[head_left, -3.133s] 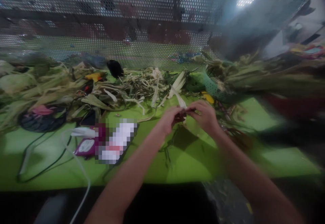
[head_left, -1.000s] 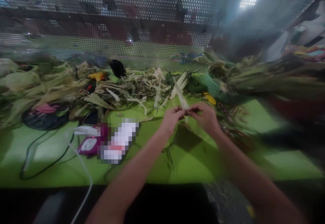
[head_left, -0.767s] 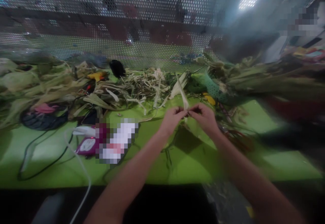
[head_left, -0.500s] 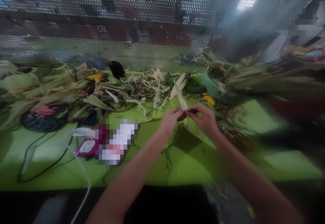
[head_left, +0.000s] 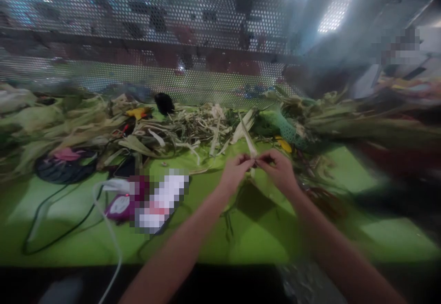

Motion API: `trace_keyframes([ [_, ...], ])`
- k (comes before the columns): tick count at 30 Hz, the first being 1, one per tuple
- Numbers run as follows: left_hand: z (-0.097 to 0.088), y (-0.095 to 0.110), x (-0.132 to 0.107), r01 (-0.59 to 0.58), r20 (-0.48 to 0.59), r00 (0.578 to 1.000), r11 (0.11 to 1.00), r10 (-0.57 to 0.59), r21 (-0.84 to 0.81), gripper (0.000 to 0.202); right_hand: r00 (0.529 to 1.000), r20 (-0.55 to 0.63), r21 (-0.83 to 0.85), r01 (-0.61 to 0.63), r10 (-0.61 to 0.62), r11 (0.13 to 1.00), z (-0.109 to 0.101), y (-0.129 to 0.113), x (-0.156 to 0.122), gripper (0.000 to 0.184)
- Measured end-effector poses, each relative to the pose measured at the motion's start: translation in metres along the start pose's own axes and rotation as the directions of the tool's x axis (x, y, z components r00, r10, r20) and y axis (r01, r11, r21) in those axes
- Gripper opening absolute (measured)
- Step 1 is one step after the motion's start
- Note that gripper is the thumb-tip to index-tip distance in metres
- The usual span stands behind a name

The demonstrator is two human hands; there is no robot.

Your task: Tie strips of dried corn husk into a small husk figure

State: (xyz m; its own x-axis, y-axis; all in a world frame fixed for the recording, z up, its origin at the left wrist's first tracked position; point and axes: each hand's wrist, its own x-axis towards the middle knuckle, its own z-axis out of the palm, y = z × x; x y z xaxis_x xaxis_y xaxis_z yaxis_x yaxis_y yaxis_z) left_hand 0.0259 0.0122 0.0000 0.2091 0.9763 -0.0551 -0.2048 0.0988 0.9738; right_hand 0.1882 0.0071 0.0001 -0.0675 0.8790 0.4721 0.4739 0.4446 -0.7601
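My left hand (head_left: 238,171) and my right hand (head_left: 276,166) meet over the middle of the green table, fingertips pinched together. Between them they hold a pale strip of dried corn husk (head_left: 248,141), which sticks up and away from me; a short end shows below the fingers. Behind it lies a wider pale husk (head_left: 243,128), at the edge of a heap of dried husk strips (head_left: 193,122). The fingers cover the middle of the strip, so I cannot make out any fine detail there.
On the left are a purple device (head_left: 123,205) with a white cable (head_left: 115,239), a blurred-out phone-like object (head_left: 163,203) and a black round pad (head_left: 65,168). A green basket (head_left: 288,127) with long husks stands right. A perforated metal screen (head_left: 206,74) rises behind.
The view has tilted up slightly, so everything sits a little lower in the picture. Both hands keep their pinch on the husk strip, with the fingers slightly shifted.
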Motion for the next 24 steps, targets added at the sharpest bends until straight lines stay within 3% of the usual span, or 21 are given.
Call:
trace_keyframes([
  [4, -0.0022, -0.0033, 0.0028, -0.05, 0.033, 0.998, 0.993, 0.046, 0.104, 0.019, 0.998, -0.012, 0.113, -0.061, 0.063, 0.992, 0.0021, 0.0015, -0.0004, 0.012],
  [7, -0.002, -0.0057, 0.004, 0.016, 0.011, 1.0, 1.0, -0.016, -0.027, 0.018, 0.999, -0.029, 0.124, -0.013, 0.017, 0.992, 0.0027, 0.0003, 0.0003, 0.013],
  [11, -0.0007, -0.0049, 0.003, 0.119, 0.005, 0.992, 0.956, -0.122, -0.267, 0.018, 0.994, -0.004, -0.036, 0.11, -0.11, 0.993, 0.0007, -0.003, 0.0019, 0.011],
  [14, -0.0001, -0.0025, 0.0012, 0.138, 0.02, 0.99, 0.944, -0.138, -0.298, 0.014, 0.988, -0.01, -0.087, 0.151, -0.152, 0.985, -0.0005, -0.0057, 0.0033, 0.008],
  [19, -0.0001, -0.003, 0.0009, 0.107, -0.002, 0.994, 0.962, -0.111, -0.25, 0.011, 0.991, -0.034, -0.073, 0.126, -0.129, 0.989, -0.0005, -0.0079, 0.0029, 0.007],
  [24, -0.0014, -0.0037, 0.001, -0.04, 0.022, 0.999, 0.999, 0.04, 0.027, 0.02, 0.999, -0.028, 0.089, -0.035, 0.037, 0.995, 0.0, -0.0038, 0.0011, 0.013],
])
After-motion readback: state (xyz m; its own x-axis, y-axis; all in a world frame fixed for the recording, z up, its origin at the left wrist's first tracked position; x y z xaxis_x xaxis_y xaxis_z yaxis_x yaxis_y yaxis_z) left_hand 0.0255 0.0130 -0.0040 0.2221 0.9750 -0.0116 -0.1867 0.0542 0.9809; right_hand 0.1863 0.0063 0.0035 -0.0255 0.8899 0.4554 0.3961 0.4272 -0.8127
